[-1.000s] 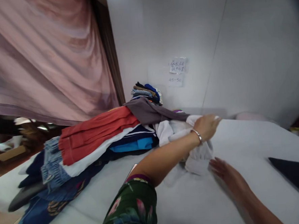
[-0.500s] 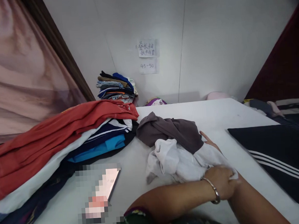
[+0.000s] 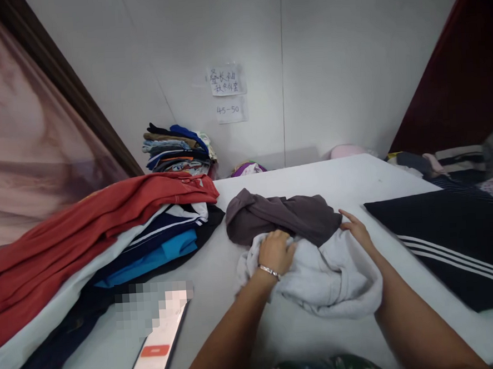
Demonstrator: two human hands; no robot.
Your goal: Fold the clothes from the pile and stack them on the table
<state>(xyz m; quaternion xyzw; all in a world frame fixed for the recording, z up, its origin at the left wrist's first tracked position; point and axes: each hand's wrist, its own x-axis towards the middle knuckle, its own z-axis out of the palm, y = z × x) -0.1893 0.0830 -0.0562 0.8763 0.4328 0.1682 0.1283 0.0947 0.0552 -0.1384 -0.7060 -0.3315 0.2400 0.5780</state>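
My left fingers (image 3: pixel 278 239) rest on one crumpled pale-grey-and-taupe cloth heap (image 3: pixel 311 253), grip unclear; right fingers (image 3: pixel 350 219) parted at its edge; white bench (image 3: pixel 220 297) beneath, pale wall (image 3: pixel 326 62) beyond.

Here's the pale grey cloth (image 3: pixel 334 282), rumpled and unfolded, spread on the near side with a loose rounded fold bulging right! Snug against its far edge, the dark grey-brown cloth (image 3: pixel 288 212) sits bunched in thick creases, and whether the two join is impossible to tell. Both lie on the white bench (image 3: pixel 313 177).
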